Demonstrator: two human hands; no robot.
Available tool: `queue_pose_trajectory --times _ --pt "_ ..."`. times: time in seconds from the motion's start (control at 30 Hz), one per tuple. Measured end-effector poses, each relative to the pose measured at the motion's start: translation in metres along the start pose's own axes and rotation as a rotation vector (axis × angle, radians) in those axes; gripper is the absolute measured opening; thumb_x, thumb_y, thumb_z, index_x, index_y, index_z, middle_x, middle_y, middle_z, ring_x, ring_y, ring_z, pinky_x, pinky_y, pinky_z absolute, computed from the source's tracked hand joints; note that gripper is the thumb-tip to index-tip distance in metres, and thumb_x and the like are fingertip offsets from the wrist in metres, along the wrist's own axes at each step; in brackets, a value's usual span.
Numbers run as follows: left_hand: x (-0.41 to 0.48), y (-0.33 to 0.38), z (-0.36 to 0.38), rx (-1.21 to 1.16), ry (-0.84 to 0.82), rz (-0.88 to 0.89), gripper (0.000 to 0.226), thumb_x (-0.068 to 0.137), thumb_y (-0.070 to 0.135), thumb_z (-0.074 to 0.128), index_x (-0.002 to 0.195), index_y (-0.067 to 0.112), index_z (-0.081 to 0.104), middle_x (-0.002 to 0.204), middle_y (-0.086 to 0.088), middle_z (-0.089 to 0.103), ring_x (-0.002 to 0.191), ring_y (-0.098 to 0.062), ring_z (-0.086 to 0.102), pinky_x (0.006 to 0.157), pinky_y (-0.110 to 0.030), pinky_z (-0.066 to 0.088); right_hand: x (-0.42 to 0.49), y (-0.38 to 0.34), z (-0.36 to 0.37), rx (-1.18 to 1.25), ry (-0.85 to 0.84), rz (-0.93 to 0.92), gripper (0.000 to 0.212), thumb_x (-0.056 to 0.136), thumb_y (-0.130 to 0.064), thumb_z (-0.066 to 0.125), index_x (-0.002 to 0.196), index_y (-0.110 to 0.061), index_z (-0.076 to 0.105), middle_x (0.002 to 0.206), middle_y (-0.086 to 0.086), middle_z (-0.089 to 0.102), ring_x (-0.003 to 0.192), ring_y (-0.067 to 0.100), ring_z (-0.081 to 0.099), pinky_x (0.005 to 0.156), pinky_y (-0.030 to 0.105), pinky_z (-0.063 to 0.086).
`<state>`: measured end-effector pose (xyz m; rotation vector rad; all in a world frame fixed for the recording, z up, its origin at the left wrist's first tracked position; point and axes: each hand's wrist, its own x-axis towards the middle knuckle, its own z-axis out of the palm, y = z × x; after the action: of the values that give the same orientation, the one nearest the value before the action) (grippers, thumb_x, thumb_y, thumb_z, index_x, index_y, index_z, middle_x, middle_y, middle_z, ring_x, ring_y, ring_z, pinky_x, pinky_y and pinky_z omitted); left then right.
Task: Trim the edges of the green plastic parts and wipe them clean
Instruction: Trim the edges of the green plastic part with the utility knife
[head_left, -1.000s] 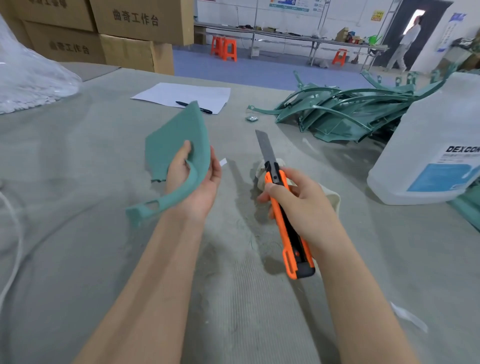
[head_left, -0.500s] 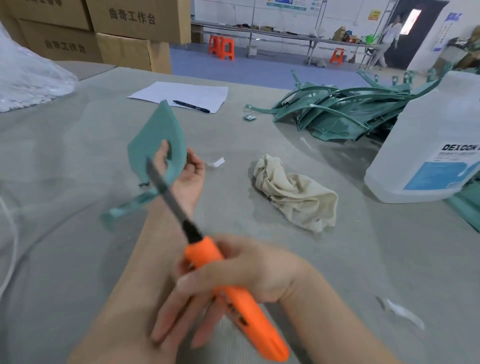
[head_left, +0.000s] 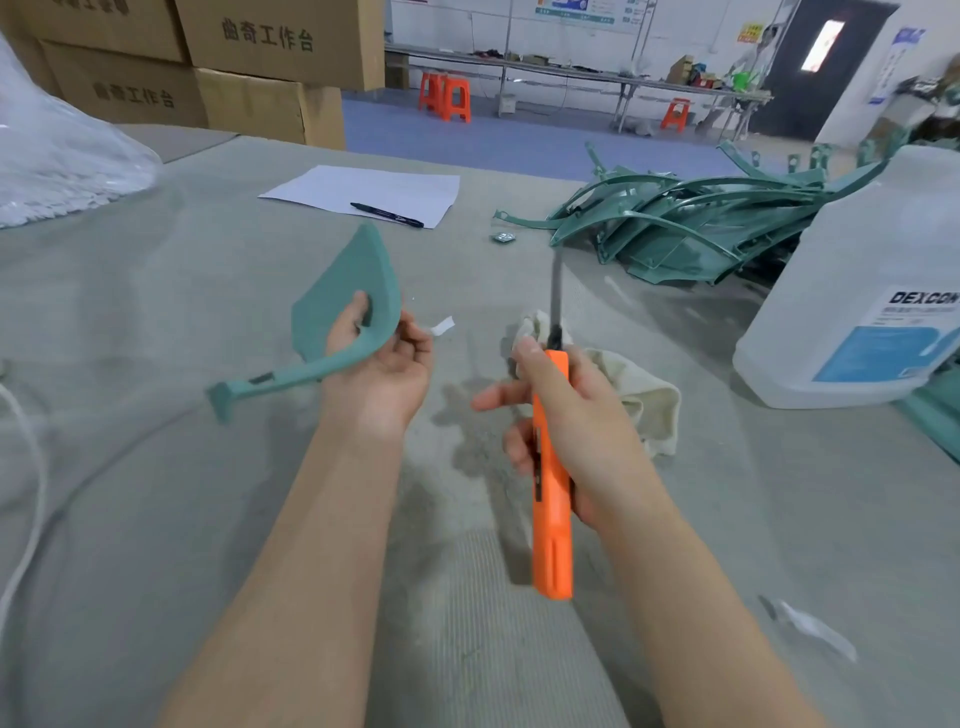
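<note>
surface (head_left: 156, 467): grey, felt-like, dark stain (head_left: 467, 431) mid | far left: clear plastic bag (head_left: 62, 166) | left edge: white cord (head_left: 31, 493) | far middle: 1 paper sheet (head_left: 363, 189), 1 pen (head_left: 387, 215) on it | far right: pile of green plastic parts (head_left: 675, 228), small packet (head_left: 503, 237) beside | right: white jug (head_left: 857, 312) labelled DEXCON | middle: cream cloth (head_left: 639, 395) | 2 white scraps (head_left: 442, 326), well apart
</note>
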<state>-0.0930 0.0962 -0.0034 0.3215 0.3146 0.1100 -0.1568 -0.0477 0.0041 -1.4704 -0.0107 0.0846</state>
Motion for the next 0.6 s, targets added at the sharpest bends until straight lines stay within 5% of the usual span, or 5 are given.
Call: queue_pose_trajectory --times 0.2,0.37,0.5,0.6 --pt "-0.010 -0.017 0.009 0.285 -0.108 -0.153 0.017 0.096 0.017 0.050 0.080 0.016 0.057 0.076 0.001 0.060 0.045 -0.005 0.056 0.052 -0.015 0.042 0.018 -0.007 -0.012 -0.316 0.151 -0.109 0.049 0.098 -0.055 0.037 0.096 -0.012 0.061 0.060 -0.004 0.063 0.043 0.012 0.048 0.046 0.023 0.038" --pt "-0.017 -0.021 0.012 0.312 -0.281 -0.256 0.042 0.093 0.018 0.053 0.055 0.014 0.070 0.066 0.001 0.065 0.050 -0.006 0.056 0.050 -0.017 0.046 0.038 -0.022 -0.027 -0.523 0.278 -0.254 0.051 0.097 -0.051 0.045 0.091 -0.004 0.062 0.060 0.002 0.060 0.056 0.017 0.051 0.062 0.037 0.044" --pt "-0.017 -0.021 0.014 0.475 -0.276 -0.256 0.017 0.091 0.017 0.054 0.079 0.011 0.065 0.064 -0.002 0.065 0.046 -0.007 0.055 0.047 -0.015 0.045 0.040 -0.011 -0.039 -0.542 0.360 -0.291 0.048 0.097 -0.046 0.049 0.087 -0.001 0.058 0.074 0.019 0.058 0.070 0.034 0.053 0.074 0.055 0.048" --pt "-0.014 -0.019 0.013 0.586 -0.255 -0.215 0.009 0.090 0.017 0.055 0.085 0.012 0.062 0.064 -0.001 0.065 0.045 -0.007 0.053 0.046 -0.015 0.044 0.039 -0.006 -0.047 -0.615 0.428 -0.337 0.044 0.096 -0.050 0.048 0.071 -0.013 0.050 0.068 0.011 0.056 0.070 0.030 0.055 0.063 0.042 0.043"
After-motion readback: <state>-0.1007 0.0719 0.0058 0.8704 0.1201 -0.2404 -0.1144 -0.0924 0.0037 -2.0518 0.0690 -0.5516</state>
